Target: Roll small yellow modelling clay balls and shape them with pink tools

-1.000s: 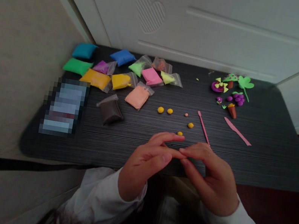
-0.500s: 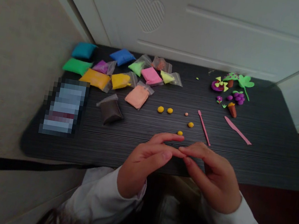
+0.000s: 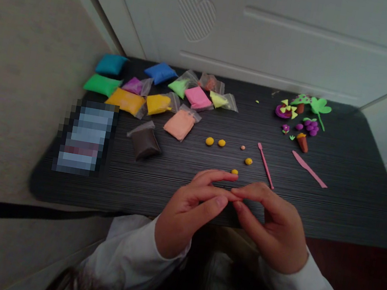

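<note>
Left hand (image 3: 184, 210) and right hand (image 3: 281, 229) meet at the fingertips, any grip between hidden! Yellow ball (image 3: 234, 171) just beyond, on the table (image 3: 135, 182): probably light, soft; pinch its sides gently.

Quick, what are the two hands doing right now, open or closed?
Left hand: open, fingers stretched out, nothing visibly held.
Right hand: thumb and forefinger at the left's fingertips; closed or holding something tiny, can't tell.

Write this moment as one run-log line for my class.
left hand: fingers extended | right hand: fingertips against left fingertip | held: unclear | nearby: yellow balls, pink stick, pink knife
</note>
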### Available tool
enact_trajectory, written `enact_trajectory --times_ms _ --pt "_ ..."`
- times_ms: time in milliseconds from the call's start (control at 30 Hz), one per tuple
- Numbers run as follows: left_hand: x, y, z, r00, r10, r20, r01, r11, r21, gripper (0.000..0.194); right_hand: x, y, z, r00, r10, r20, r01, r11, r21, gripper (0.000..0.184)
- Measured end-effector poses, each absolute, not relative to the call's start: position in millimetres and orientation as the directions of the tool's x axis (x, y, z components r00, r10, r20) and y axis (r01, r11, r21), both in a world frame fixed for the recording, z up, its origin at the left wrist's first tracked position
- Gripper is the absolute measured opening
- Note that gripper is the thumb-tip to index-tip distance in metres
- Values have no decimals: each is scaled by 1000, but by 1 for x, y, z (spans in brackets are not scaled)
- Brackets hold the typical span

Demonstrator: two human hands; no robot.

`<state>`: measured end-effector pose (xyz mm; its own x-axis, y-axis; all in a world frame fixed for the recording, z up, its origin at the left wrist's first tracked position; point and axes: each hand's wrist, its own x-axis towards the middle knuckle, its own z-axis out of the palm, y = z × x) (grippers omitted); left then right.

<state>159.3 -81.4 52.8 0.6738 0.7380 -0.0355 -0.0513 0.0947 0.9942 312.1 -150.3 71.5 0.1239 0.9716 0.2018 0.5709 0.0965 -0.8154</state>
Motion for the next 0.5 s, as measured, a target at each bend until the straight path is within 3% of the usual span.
enact_trajectory --times_ms 200,500 --pt "159 -79 53 695 717 -40 -100 152 983 23 315 -151 74 87 979 186 531 112 -840 27" --pt "160 -81 52 690 721 -57 -61 136 989 21 311 -150 68 144 960 241 606 107 -788 21"
